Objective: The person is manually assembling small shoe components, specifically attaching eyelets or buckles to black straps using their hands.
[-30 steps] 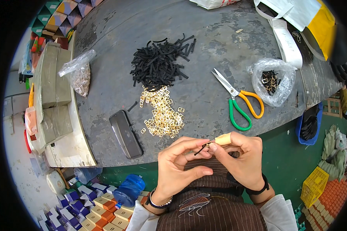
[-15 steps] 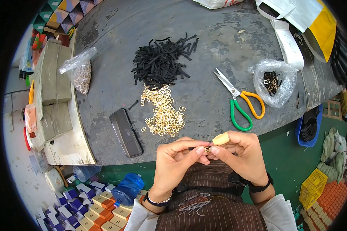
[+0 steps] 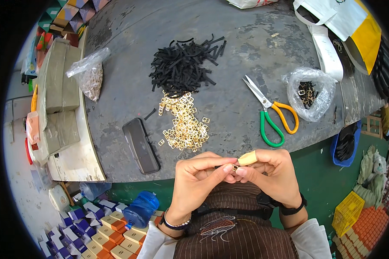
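Note:
My left hand and my right hand meet in front of my apron, just off the table's near edge. Between their fingertips is a small gold buckle, pinched from both sides. A bit of black strap seems to show at the left fingers, mostly hidden by them. Yellow tape wraps my right index finger. Ahead on the table lies a pile of gold buckles, touching a heap of short black straps behind it.
A black phone lies left of the buckles, scissors with green and orange handles to the right. Beyond the scissors sits an open plastic bag of strapped buckles. Another clear bag is at the left edge, near wrapped blocks.
The view has shifted slightly, so the table things sit a little differently in it. Both hands keep their pinch on the buckle, with small finger movements.

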Tool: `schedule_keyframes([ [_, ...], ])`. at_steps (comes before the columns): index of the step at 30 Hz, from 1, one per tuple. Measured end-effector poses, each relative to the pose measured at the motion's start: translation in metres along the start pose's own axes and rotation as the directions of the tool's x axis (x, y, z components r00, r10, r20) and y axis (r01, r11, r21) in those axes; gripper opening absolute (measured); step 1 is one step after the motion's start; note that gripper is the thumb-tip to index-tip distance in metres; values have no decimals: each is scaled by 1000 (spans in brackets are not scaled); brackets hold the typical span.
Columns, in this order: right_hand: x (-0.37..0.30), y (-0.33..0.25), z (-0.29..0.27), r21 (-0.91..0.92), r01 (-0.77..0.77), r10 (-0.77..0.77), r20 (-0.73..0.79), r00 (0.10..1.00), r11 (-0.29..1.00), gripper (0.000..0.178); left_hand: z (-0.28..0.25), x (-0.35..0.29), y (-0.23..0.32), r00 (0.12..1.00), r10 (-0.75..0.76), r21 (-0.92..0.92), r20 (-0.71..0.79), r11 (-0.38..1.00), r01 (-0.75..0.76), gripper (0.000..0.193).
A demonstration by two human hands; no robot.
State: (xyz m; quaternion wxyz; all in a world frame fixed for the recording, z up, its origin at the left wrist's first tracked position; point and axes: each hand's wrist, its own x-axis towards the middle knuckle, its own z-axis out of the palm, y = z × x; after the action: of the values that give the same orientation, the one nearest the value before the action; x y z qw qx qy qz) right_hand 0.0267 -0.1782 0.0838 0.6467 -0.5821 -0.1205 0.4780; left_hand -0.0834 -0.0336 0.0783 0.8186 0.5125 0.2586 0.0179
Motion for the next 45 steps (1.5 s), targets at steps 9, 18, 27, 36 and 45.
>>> schedule_keyframes([
  [9,1,4,7,-63,44,-48,-59,997,997,11,3,-2,1,998,62,118,-5,991,-61,19],
  [18,4,8,2,6,-2,2,-24,1000,1000,9,-7,2,-9,996,36,-84,83,996,-29,20],
  [27,5,4,9,-162,-12,2,-58,998,987,9,1,1,-2,998,44,152,-48,988,-36,14],
  [36,7,5,7,-149,8,-18,-69,997,989,9,0,4,-2,999,32,68,-26,997,-30,14],
  [45,5,4,9,-107,-19,11,-76,997,994,10,-10,5,0,998,-62,-32,4,998,62,14],
])
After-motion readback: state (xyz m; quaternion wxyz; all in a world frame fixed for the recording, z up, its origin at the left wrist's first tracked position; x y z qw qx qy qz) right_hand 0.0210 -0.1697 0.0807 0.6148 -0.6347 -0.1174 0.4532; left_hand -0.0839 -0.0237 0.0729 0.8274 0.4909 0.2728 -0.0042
